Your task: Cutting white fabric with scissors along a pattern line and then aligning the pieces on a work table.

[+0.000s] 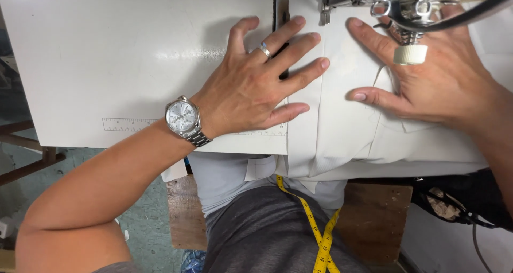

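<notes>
Nearest, a yellow measuring tape [315, 225] hangs over the person's grey lap, below both hands. Just above it, white fabric [342, 134] drapes off the near edge of the white sewing table [107, 48]. The left hand [256, 86], wearing a ring and a silver wristwatch [183, 118], lies flat with fingers spread, pressing the cloth's folded left edge where it meets the bare tabletop. The right hand [433, 75] also lies open and flat on the fabric, gripping nothing, its fingers splayed around a crease. Beyond the fingertips sits the sewing machine's presser foot [325, 14], and a cream knob [410, 54] hangs over the right hand. With fingertips so near the foot, a slip could plausibly bring them under the needle, or uneven pressure could skew the fold.
</notes>
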